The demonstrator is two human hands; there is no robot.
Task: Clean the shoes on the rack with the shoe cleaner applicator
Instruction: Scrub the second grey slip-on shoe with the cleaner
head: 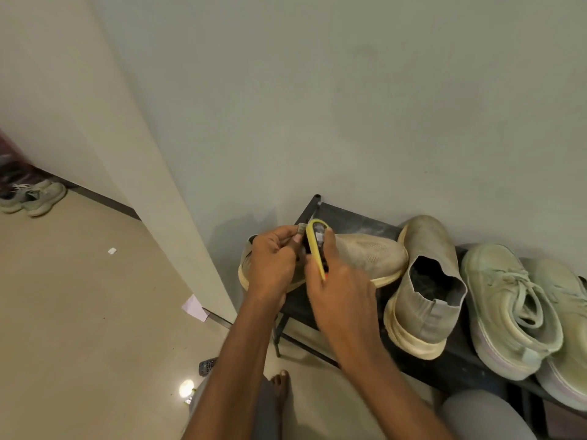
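Note:
A beige knit shoe (368, 254) lies sideways at the left end of the black shoe rack (359, 222), toe pointing right. My left hand (273, 265) grips its collar near the heel, thumb pinching the fabric. My right hand (341, 293) holds a yellow shoe cleaner applicator (314, 241) against the shoe's opening, its head pointing up and away from me. A second beige knit shoe (425, 290) stands beside it, heel toward me. A pair of pale green lace-up sneakers (514, 309) fills the rack's right end.
The rack stands against a grey wall, just right of a wall corner (178, 217). On the tiled floor are another pair of sneakers (35, 196) at far left, paper scraps (195, 308), a remote control (208, 365). My bare foot (281, 381) is below.

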